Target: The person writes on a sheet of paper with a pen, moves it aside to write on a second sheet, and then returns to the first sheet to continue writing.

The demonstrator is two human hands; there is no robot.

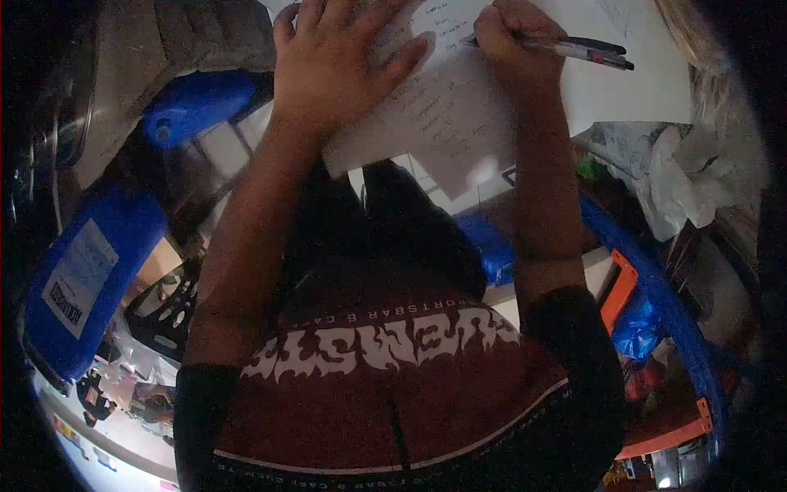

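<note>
White paper (447, 107) lies beneath the fingers. The left hand (332, 74) has its fingers spread wide, best pressed flat to steady it; the right hand (525, 53) holds pens (605, 47) bunched, best gripped lightly. Counted: two hands, two pens, apparently two overlapping sheets.

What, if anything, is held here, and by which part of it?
The right hand grips what look like two pens, fingers towards the writing end, back ends sticking out. The left hand lies spread on paper.
</note>
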